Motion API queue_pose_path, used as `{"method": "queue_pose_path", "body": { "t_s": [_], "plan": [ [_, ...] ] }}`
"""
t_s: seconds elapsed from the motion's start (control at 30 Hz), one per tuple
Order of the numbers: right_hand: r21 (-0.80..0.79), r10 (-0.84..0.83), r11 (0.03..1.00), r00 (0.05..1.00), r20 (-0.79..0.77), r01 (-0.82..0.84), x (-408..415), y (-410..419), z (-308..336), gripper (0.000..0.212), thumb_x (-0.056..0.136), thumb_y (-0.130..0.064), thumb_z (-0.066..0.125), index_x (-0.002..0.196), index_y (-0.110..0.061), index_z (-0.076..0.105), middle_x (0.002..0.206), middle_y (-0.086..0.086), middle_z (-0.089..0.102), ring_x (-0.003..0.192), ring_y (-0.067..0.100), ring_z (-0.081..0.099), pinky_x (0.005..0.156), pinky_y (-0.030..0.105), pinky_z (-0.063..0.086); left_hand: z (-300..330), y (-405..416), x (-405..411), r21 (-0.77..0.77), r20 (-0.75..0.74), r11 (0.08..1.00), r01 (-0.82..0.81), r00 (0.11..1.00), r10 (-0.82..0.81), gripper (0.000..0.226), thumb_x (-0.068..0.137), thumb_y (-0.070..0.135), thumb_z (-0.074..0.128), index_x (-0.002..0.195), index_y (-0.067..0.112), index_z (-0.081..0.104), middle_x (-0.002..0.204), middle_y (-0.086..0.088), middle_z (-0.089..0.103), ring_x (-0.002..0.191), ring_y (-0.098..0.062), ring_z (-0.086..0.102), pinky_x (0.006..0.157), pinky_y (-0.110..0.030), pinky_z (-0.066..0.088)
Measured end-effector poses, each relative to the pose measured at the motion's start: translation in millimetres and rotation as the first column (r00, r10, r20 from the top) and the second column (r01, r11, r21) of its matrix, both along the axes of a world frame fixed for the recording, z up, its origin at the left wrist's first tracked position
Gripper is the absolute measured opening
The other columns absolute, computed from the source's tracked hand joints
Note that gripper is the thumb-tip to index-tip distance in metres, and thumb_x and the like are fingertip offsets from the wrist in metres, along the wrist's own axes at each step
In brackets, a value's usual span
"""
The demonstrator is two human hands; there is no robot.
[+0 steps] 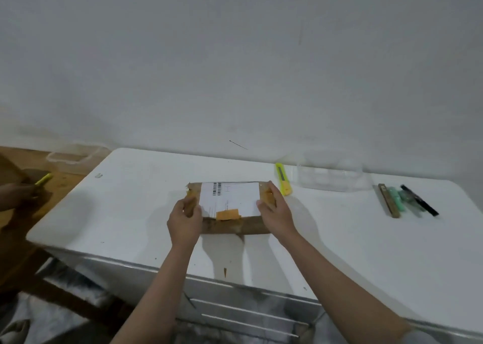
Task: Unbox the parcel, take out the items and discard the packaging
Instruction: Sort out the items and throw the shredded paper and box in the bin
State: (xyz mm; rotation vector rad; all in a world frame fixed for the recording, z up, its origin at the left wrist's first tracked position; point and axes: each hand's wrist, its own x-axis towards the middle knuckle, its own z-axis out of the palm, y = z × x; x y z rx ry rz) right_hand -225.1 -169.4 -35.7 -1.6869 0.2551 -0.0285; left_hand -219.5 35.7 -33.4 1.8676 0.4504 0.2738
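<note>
1. Parcel (230,207) sits mid-bench (366,239), label up, sealed w/ tape; both hands pin its ends, prob. to steady it for opening.
2. Left hand (185,219): fingers curled over the left end, holding it.
3. Right hand (275,210): fingers laid flat along the right end, thumb on top (arms reach straight fwd).
4. Cutter (282,179) lies just beside the parcel, untouched.

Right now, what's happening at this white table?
A person is holding a brown cardboard parcel on the white table, left hand on its left end and right hand on its right end. The parcel looks sealed, its white shipping label facing up. A yellow utility knife lies just beyond the parcel's right end, untouched. A few pens sit further right.
</note>
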Motion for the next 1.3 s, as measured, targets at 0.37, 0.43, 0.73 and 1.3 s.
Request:
{"method": "queue_pose_path", "body": {
  "t_s": [0.37,0.43,0.73,1.3],
  "plan": [
    [-0.065,-0.474,0.876,0.877,0.079,0.479,-104.1,-126.1,22.7,0.057,0.091,-0.020,0.057,0.143,-0.027,0.034,0.142,-0.005,0.044,0.101,0.003,0.048,0.089,0.022,0.039,18.4,-146.0,-35.2,-0.037,0.073,0.904,0.427,0.903,-0.424,0.029,0.088,0.012,0.056,0.116,0.020,0.059,0.108,0.003,0.061,0.093,-0.013,0.059,0.085,-0.029,0.048],
    [-0.057,-0.571,0.815,0.816,0.092,0.577,-135.5,-159.6,24.9,0.055,0.091,-0.018,0.057,0.142,-0.026,0.036,0.134,-0.006,0.048,0.100,0.005,0.050,0.089,0.022,0.039,21.6,-189.1,-53.2,-0.016,0.077,0.865,0.501,0.863,-0.499,0.030,0.089,0.012,0.055,0.118,0.018,0.059,0.105,0.007,0.059,0.084,-0.006,0.055,0.079,-0.023,0.043],
    [-0.071,-0.894,0.430,0.436,0.101,0.900,-347.4,-321.3,25.3,0.056,0.090,-0.015,0.057,0.142,-0.022,0.038,0.126,-0.005,0.048,0.102,0.009,0.050,0.084,0.022,0.040,26.6,-403.3,-201.7,0.079,0.058,0.541,0.837,0.538,-0.841,0.032,0.091,0.014,0.053,0.123,0.017,0.054,0.122,0.000,0.059,0.096,-0.008,0.050,0.082,-0.022,0.039],
    [-0.394,-0.939,0.342,0.325,-0.112,0.853,-584.4,-446.5,-66.7,0.060,0.089,-0.024,0.056,0.144,-0.021,0.033,0.144,0.002,0.044,0.127,0.021,0.046,0.101,0.038,0.044,-98.6,-578.2,-396.3,0.212,-0.496,-0.181,0.960,-0.054,-0.867,0.049,0.096,0.023,0.046,0.141,0.008,0.034,0.141,-0.012,0.044,0.129,-0.029,0.041,0.097,-0.027,0.034]
  ]
}}
